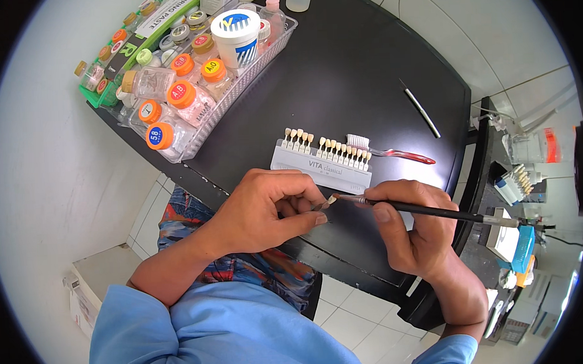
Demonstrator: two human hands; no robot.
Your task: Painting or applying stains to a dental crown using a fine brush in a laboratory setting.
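Observation:
My left hand (266, 205) pinches a small tooth-shaped piece (332, 199) between thumb and fingertips. The piece is cream-coloured with a darker patch, and seems to sit on a thin metal stem; its exact kind is too small to tell. A thin brush (434, 209) with a black handle lies in the closed fingers of my right hand (415, 226). Its tip meets the tooth-shaped piece, or comes very close to it. Just beyond both hands stands a grey dental shade guide (320, 170) with a row of tooth-coloured tabs.
Behind the shade guide lies a toothbrush (403, 155) with a red handle. A slim white pen-like tool (422, 113) rests farther back on the black table (339, 71). At the far left stands a plastic basket (237, 94) full of capped jars. A side counter (480, 265) holds boxes.

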